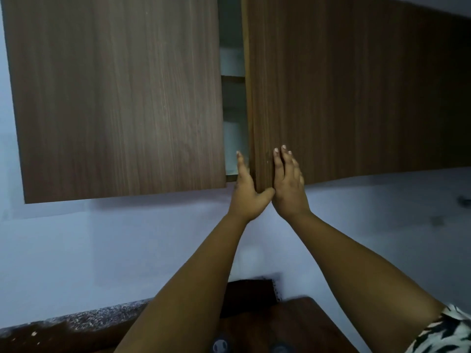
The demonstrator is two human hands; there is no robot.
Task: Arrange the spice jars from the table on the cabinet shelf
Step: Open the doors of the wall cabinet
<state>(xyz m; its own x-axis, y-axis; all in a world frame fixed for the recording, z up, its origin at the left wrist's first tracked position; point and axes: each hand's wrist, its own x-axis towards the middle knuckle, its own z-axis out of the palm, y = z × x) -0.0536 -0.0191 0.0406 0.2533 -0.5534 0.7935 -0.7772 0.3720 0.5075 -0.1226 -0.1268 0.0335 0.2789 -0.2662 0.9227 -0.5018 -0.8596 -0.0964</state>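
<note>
Both arms were stretched up toward the wall cabinet. The right hand (288, 184) lay flat against the face of the right door (356, 93), fingers straight and together, near that door's lower inner corner; it held nothing. The left hand (246, 189) was beside it, fingers reaching up into the narrow gap between the two doors and the thumb hooked across the bottom corner of the right door's edge, so it seemed to be taking that edge to swing the door. The two hands were just about touching at the thumb.

The left door (114, 98) hung slightly ajar. Through the gap a strip of the cabinet shelf (233, 78) showed, with pale shapes above and below it that were too dim to name.

The spice jars themselves I could not make out for certain. Two small round dark tops (221, 345) sat at the very bottom of the view on a brown wooden bench (305, 324), below the arms, and those may have been jar lids. A speckled stone counter (76, 319) ran off to the left.

My guess was that such jars would be small, rigid and light enough for one hand, though breakable if glass, and smooth-sided, so best taken round the body just under the lid rather than by the lid alone. The door was stiff board and would swing easily from its free edge.
</note>
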